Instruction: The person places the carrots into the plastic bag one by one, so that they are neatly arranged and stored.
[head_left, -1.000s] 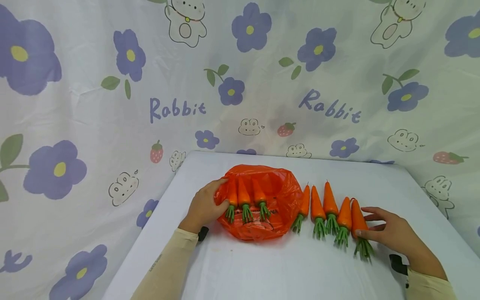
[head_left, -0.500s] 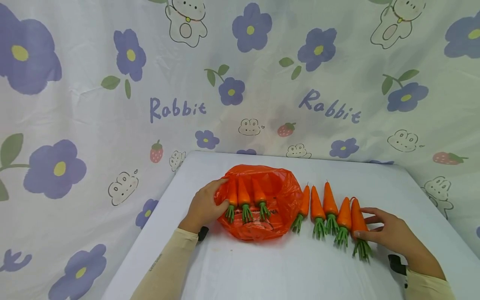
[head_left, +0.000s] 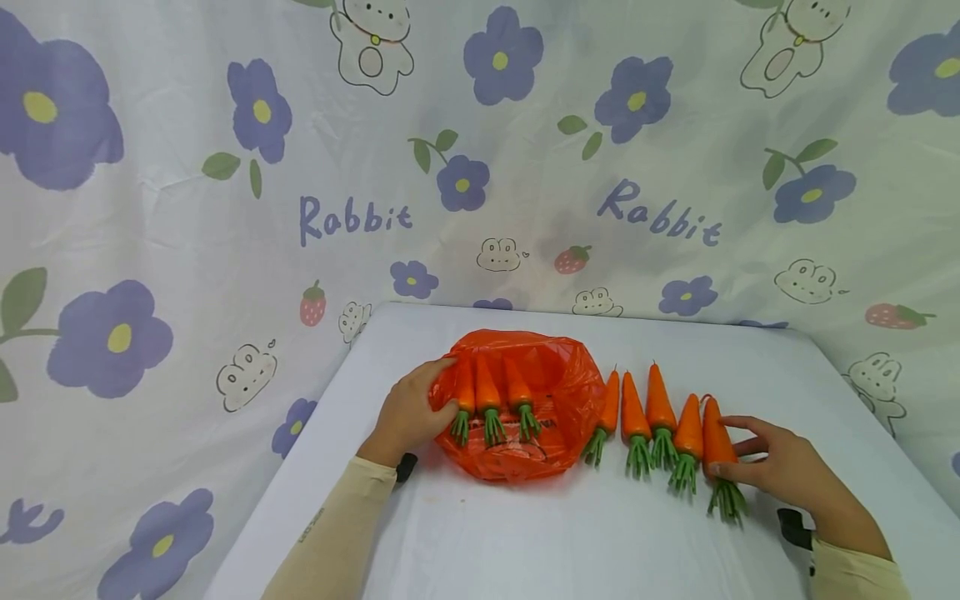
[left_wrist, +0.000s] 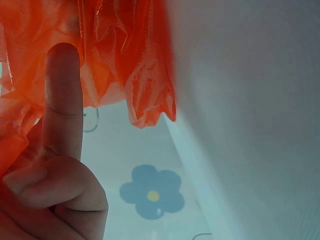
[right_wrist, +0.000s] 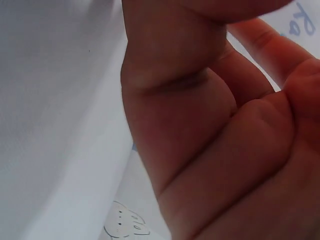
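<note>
My left hand [head_left: 411, 410] holds the left rim of a red plastic bag [head_left: 573, 383], whose mouth faces me. In the left wrist view one finger [left_wrist: 64, 100] lies straight along the crumpled plastic. Three orange carrots [head_left: 487, 390] with green stubs of stalk lie in the bag's mouth. To the right, several more carrots [head_left: 635, 408] lie in a row on the table. My right hand [head_left: 787, 462] has its thumb and fingers about the rightmost carrot [head_left: 718, 442], which still lies in the row. Only the hand's curled fingers and palm show in the right wrist view; that carrot is hidden there.
A white table [head_left: 540, 542] carries everything. Behind and beside it hangs a white cloth [head_left: 525, 167] printed with purple flowers, rabbits and the word Rabbit. The row's leftmost carrot [head_left: 609, 408] lies against the bag's right side.
My right hand and the rightmost carrot's green end have shifted very slightly. The left hand, the bag and the other carrots stay where they were.
</note>
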